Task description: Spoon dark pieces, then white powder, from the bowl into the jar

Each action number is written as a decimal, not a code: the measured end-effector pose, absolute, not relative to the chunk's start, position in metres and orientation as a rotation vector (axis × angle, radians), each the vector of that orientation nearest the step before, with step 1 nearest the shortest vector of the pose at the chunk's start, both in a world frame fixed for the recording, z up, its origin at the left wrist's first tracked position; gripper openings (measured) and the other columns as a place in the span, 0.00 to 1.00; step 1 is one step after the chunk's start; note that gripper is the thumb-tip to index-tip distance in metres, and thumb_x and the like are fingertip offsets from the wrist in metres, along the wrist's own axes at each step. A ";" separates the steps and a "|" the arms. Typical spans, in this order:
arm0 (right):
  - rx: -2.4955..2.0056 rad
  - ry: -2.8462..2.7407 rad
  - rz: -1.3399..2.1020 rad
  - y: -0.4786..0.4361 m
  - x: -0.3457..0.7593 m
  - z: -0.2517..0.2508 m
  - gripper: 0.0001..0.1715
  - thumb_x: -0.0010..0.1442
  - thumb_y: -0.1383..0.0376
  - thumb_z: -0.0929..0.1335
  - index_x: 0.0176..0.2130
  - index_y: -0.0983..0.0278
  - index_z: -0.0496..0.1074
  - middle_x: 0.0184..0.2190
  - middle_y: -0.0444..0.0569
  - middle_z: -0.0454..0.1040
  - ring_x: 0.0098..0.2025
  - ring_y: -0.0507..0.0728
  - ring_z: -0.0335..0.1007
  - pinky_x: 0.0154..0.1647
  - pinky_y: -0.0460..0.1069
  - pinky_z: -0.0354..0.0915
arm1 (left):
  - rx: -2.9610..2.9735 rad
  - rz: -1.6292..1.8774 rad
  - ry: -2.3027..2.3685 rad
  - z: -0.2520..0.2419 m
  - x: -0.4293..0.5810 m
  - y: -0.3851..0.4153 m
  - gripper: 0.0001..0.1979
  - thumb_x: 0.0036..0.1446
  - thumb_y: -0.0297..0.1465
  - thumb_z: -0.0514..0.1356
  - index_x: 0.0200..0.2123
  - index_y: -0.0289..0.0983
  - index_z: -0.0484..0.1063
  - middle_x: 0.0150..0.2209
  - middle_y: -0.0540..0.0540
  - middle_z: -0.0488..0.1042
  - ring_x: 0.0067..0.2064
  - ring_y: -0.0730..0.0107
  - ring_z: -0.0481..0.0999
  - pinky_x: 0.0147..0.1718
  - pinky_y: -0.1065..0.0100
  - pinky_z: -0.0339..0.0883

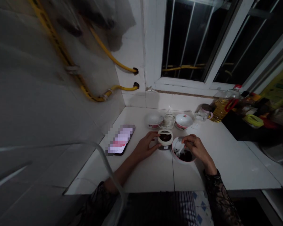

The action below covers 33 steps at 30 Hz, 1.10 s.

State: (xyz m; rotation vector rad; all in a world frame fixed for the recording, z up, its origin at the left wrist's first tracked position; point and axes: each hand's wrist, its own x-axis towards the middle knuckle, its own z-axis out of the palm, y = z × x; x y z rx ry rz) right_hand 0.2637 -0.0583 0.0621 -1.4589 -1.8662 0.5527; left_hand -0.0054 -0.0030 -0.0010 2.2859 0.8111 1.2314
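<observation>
My left hand (146, 146) has its thumb and fingers around the left side of a small seasoning jar (165, 147). The jar's top is open, and dark red-brown contents show inside. Just right of it stands a white bowl (176, 142) with a pink rim, a dark heap lying in its bottom. Pinched in my right hand (198, 149) is a small white spoon (178, 153), its tip down inside the bowl. Part of the spoon's handle is hidden by my fingers.
Behind the jar stand a second seasoning jar (169, 120), a flowered bowl (184, 120) and another bowl (153, 120). A phone (121, 140) lies at the left. Oil bottle (219, 110), mug (206, 110) and a dark box (235, 125) stand at right. A pale cable (108, 166) crosses the foreground.
</observation>
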 end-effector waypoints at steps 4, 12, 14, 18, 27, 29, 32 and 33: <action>-1.460 -1.694 0.724 -0.055 0.270 0.058 0.12 0.54 0.63 0.63 0.29 0.62 0.74 0.20 0.44 0.73 0.28 0.57 0.70 0.36 0.51 0.64 | 2.280 1.225 0.807 0.001 -0.005 -0.004 0.16 0.62 0.35 0.60 0.53 0.41 0.66 0.54 0.39 0.69 0.53 0.59 0.74 0.44 0.60 0.76; -1.460 -1.869 0.196 -0.053 0.281 0.058 0.13 0.61 0.65 0.63 0.33 0.60 0.76 0.26 0.48 0.78 0.37 0.60 0.71 0.52 0.58 0.59 | 2.268 1.238 0.794 0.000 -0.005 -0.003 0.16 0.62 0.35 0.60 0.53 0.41 0.66 0.54 0.39 0.69 0.54 0.60 0.74 0.44 0.60 0.76; -1.414 -1.980 0.181 -0.054 0.279 0.059 0.13 0.60 0.68 0.62 0.34 0.60 0.76 0.26 0.47 0.78 0.37 0.59 0.71 0.53 0.58 0.59 | 2.263 1.222 0.802 0.001 -0.005 -0.003 0.17 0.61 0.35 0.60 0.53 0.41 0.66 0.55 0.39 0.69 0.54 0.59 0.74 0.44 0.60 0.76; -1.373 -2.041 0.333 -0.056 0.274 0.057 0.12 0.58 0.70 0.63 0.33 0.60 0.75 0.26 0.47 0.78 0.38 0.59 0.71 0.48 0.56 0.63 | 2.265 1.212 0.806 0.002 -0.006 -0.004 0.16 0.62 0.35 0.60 0.52 0.41 0.65 0.54 0.39 0.69 0.54 0.59 0.74 0.44 0.59 0.76; -1.435 -1.660 0.789 -0.055 0.271 0.059 0.11 0.53 0.61 0.64 0.28 0.62 0.74 0.20 0.44 0.74 0.26 0.55 0.70 0.35 0.50 0.64 | 2.277 1.245 0.797 0.001 -0.005 -0.004 0.16 0.62 0.35 0.60 0.52 0.41 0.66 0.54 0.38 0.69 0.54 0.59 0.74 0.44 0.59 0.77; -1.439 -1.565 0.800 -0.053 0.273 0.059 0.11 0.51 0.59 0.65 0.27 0.62 0.73 0.19 0.44 0.74 0.25 0.55 0.69 0.34 0.50 0.64 | 2.281 1.250 0.797 0.001 -0.005 -0.004 0.16 0.62 0.35 0.60 0.52 0.40 0.66 0.54 0.38 0.70 0.54 0.59 0.75 0.44 0.60 0.77; -1.432 -1.451 0.815 -0.051 0.274 0.059 0.11 0.48 0.58 0.66 0.26 0.62 0.73 0.18 0.44 0.73 0.24 0.55 0.68 0.33 0.50 0.64 | 2.290 1.255 0.794 0.001 -0.005 -0.004 0.16 0.62 0.35 0.60 0.52 0.40 0.66 0.54 0.38 0.70 0.53 0.59 0.75 0.43 0.60 0.77; -1.425 -1.420 0.825 -0.051 0.275 0.059 0.11 0.48 0.58 0.66 0.26 0.62 0.73 0.18 0.44 0.72 0.24 0.55 0.67 0.33 0.49 0.64 | 2.291 1.252 0.795 0.001 -0.005 -0.004 0.16 0.62 0.35 0.60 0.52 0.40 0.66 0.54 0.38 0.70 0.53 0.59 0.75 0.43 0.61 0.77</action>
